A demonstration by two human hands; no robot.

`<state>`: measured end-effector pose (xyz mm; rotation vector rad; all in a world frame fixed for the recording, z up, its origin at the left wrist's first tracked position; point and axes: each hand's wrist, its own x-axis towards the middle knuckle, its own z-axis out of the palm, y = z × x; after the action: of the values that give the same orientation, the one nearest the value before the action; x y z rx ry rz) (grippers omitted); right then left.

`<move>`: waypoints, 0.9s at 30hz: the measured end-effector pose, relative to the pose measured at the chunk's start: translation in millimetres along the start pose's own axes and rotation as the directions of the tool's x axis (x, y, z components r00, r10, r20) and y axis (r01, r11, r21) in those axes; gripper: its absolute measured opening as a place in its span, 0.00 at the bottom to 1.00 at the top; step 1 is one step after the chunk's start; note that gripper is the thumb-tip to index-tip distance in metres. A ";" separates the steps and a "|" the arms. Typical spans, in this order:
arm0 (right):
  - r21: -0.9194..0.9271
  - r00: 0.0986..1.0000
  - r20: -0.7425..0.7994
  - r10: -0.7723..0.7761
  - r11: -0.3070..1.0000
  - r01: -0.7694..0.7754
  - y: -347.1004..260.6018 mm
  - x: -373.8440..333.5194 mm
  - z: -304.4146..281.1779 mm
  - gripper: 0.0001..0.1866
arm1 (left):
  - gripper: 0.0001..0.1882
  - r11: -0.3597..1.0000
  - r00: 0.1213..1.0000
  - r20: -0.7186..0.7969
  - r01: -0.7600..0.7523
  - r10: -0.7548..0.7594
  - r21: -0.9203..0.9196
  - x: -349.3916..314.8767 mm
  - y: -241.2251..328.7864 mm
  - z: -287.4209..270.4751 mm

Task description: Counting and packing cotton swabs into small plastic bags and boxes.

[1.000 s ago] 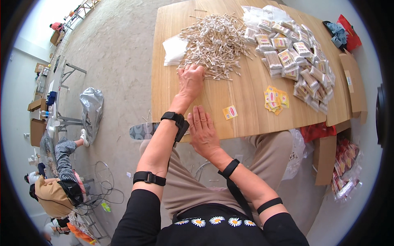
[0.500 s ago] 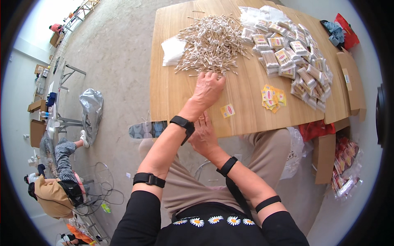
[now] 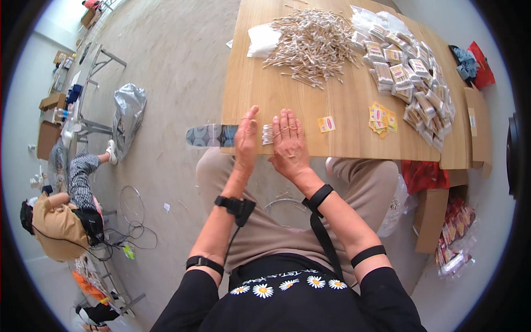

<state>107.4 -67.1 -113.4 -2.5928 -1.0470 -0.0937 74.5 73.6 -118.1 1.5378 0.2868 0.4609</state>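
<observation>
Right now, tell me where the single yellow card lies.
Right of centre in the head view, the single yellow card lies on the table between the right hand and the yellow card pile.

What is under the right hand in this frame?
The right hand lies over the wooden table; cotton swabs show just to its left. Whatever sits directly beneath it is covered.

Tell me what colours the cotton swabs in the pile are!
The cotton swabs have light tan sticks and white tips; best seen in the head view.
</observation>
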 end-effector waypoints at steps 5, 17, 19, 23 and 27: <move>-0.135 0.998 -0.057 0.037 0.990 -0.044 -17.7 -1.2 18.4 0.51 | 0.32 0.994 1.000 -0.018 0.009 -0.011 -0.110 -2.8 -1.6 26.7; -0.037 0.998 0.031 0.048 0.998 -0.047 -11.2 -2.8 3.0 0.59 | 0.30 0.809 0.966 0.209 -0.244 0.153 0.535 -41.6 28.6 -23.6; -0.040 0.999 0.030 0.026 0.999 -0.025 -8.4 -4.8 -5.2 0.61 | 0.31 0.754 0.957 0.237 -0.278 0.167 0.595 -51.0 33.1 -24.2; 0.210 0.992 -0.107 0.071 0.976 -0.047 19.4 -7.8 -32.7 0.51 | 0.33 0.708 0.956 0.258 -0.278 0.138 0.649 -58.9 40.6 -23.4; 0.269 0.895 -0.251 0.369 0.915 -0.302 76.5 0.7 -46.2 0.32 | 0.32 0.669 0.955 0.256 -0.289 0.151 0.684 -67.7 42.6 -25.8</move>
<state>163.2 -133.4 -91.9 -2.4147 -0.4613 -0.2555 -1.6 64.4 -83.6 2.4014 0.1356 0.4139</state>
